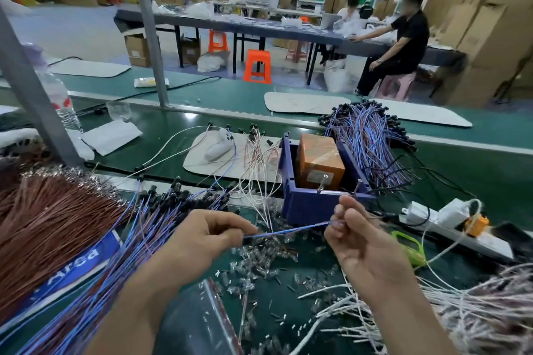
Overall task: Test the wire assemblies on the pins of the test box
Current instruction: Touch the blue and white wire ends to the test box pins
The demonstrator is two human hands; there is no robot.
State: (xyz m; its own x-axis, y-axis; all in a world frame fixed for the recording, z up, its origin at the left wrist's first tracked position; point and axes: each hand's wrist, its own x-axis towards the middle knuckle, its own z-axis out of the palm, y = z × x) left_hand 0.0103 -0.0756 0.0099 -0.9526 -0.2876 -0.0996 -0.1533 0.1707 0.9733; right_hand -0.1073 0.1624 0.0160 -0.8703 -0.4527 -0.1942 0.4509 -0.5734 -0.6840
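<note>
One wire assembly (288, 231), a thin blue-and-red twisted pair, is stretched between the two hands just on the near side of the test box (318, 163). One end is pinched between thumb and forefinger of the left hand (202, 236), and the other end is pinched in the raised fingertips of the right hand (360, 242). The hands are held apart, with the wire drawn taut between them. The test box is seen as an orange block seated in a dark blue tray (305, 207), and two thin metal pins (321, 187) are seen standing at the tray's near edge. The right hand's fingertips are placed just beside the pins, but whether the wire's end is touching one cannot be told, since that end is hidden by the fingers. The step in hand is judged to be the presenting of this single assembly to the pins. Much of the work is judged to be left. A thick bundle (138, 239) of similar blue-and-red assemblies with black end caps is spread at the near left, reaching under the left forearm, and is taken to be the untested stock. A second heap (372, 138) of the same kind is laid at the far right behind the tray and is taken, with less certainty, to be the finished lot. No lamp or reading is seen on the box, so no result can be read.
</note>
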